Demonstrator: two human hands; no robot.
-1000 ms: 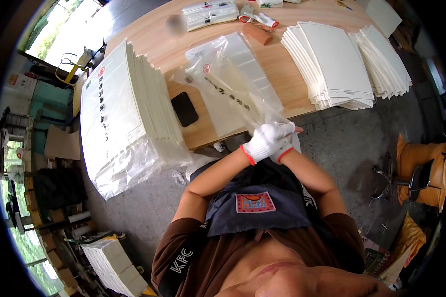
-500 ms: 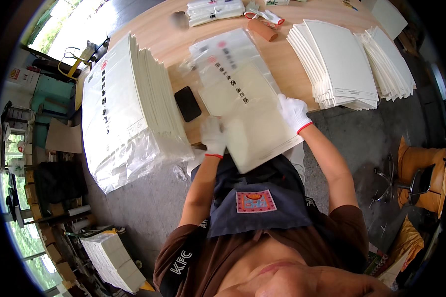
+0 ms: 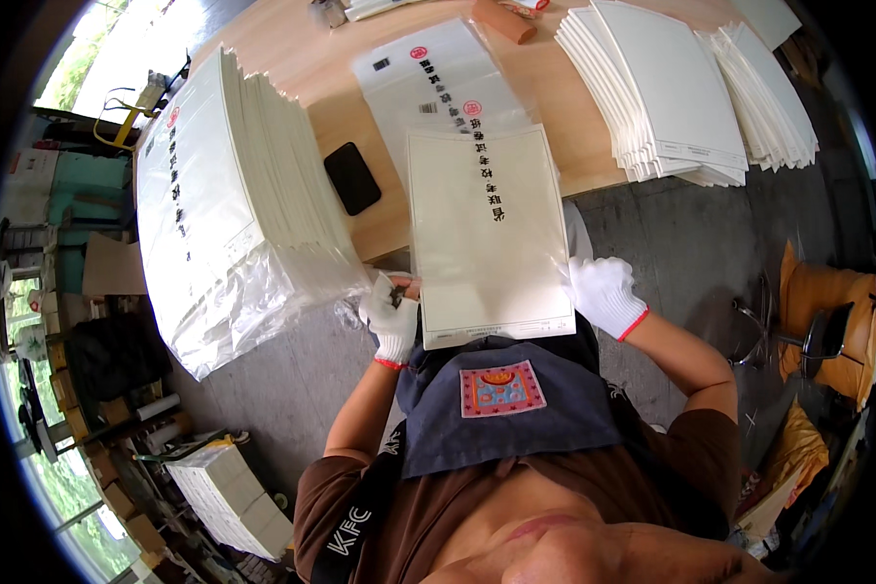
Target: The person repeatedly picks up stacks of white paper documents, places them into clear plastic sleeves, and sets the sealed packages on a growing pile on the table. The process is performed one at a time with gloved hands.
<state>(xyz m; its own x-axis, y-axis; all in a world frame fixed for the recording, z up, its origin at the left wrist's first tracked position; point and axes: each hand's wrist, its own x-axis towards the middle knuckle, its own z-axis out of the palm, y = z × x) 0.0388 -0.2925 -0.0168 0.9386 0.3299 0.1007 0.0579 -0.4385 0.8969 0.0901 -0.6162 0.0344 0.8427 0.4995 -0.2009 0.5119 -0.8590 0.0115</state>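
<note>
A: What has changed from half a second ago?
B: The packet [image 3: 487,277] between our hands slanted then; now it sits nearly straight. Our right hand [image 3: 605,295] has come down to its lower right edge.
A: How do our hands stand?
B: The right is closed on that edge. The left [image 3: 389,319] is curled at the opposite edge, bare fingertips showing; whether it grips, we can't tell.
A: And the packet's look?
B: Flat, cream paper in a clear bag, its top reaching over clear bags [image 3: 387,92] on the table [image 3: 594,175] beyond our hands.
A: Any writing?
B: We see dark characters [image 3: 490,175] running down the bag below a round red stamp [image 3: 472,108]. Print along the paper's bottom is too small to read.
</note>
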